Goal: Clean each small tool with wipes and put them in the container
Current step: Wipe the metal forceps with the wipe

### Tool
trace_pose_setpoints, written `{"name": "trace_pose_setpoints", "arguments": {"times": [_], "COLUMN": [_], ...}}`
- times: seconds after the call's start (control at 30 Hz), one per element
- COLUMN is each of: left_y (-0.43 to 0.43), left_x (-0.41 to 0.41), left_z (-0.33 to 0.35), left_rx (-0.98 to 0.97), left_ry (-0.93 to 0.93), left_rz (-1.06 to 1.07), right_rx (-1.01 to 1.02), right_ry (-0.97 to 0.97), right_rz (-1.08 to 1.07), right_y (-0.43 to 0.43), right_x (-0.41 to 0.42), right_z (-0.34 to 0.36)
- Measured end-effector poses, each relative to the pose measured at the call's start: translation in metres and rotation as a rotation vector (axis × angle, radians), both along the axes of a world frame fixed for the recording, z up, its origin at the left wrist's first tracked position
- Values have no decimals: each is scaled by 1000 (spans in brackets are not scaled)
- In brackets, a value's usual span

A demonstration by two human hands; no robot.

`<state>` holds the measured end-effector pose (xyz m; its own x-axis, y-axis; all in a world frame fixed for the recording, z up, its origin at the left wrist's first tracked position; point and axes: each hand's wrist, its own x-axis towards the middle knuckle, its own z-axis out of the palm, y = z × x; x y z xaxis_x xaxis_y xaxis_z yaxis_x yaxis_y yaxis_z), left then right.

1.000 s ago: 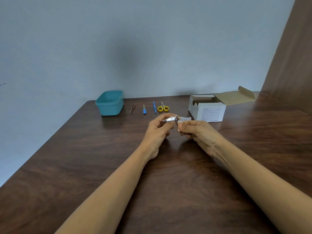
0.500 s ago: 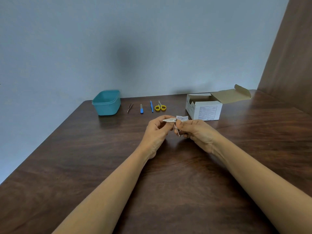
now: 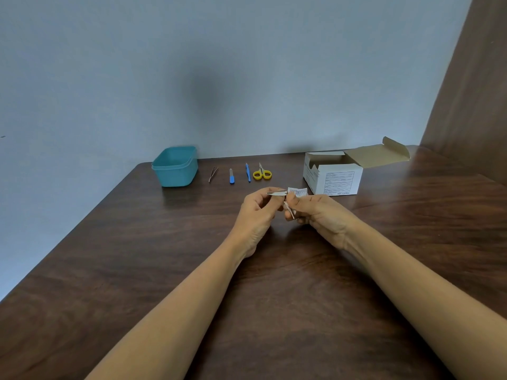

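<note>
My left hand [image 3: 256,209] pinches a small metal nail clipper [image 3: 277,192] above the middle of the table, its lever swung out and down. My right hand [image 3: 319,211] holds a white wipe packet [image 3: 297,192] against the clipper's right end. Further back lie tweezers [image 3: 213,174], a blue nail file [image 3: 231,176], a thin blue tool [image 3: 248,172] and yellow-handled scissors [image 3: 262,172] in a row. A teal container [image 3: 175,167] stands open at the row's left end.
A white cardboard box [image 3: 333,175] with its flap open stands at the back right. The dark wooden table [image 3: 137,256] meets a grey wall behind and a brown panel at the right.
The clipper's lever has swung downward between my hands. My hands stay close together in the same spot.
</note>
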<state>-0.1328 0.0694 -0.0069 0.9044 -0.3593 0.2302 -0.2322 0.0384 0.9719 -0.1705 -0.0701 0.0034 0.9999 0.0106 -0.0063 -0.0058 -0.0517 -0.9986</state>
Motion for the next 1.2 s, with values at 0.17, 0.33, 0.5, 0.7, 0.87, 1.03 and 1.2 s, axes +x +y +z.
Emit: {"name": "trace_pose_setpoints", "arguments": {"times": [0.17,0.33,0.5,0.7,0.87,1.03,1.2], "left_y": [2,-1,-1,1,1,1,1], "left_x": [1,-1,-1,0,-1,-4,-3], "left_z": [0,1,1,3,4,4,2], "left_rx": [-39,7,12,-66,-76,31,-15], "left_ry": [65,14,31,131,153,32,28], "left_rz": [55,-20,20,75,69,4,49], "right_rx": [-55,53,8,-54,-19,79,201], "right_ry": [14,-19,1,24,36,29,28], "right_rz": [22,-42,10,9,15,-88,-239], "right_y": [-1,1,0,1,1,1,3], "right_x": [1,0,0,-1,-2,-1,2], "right_z": [1,-3,1,2,3,-1,-4]}}
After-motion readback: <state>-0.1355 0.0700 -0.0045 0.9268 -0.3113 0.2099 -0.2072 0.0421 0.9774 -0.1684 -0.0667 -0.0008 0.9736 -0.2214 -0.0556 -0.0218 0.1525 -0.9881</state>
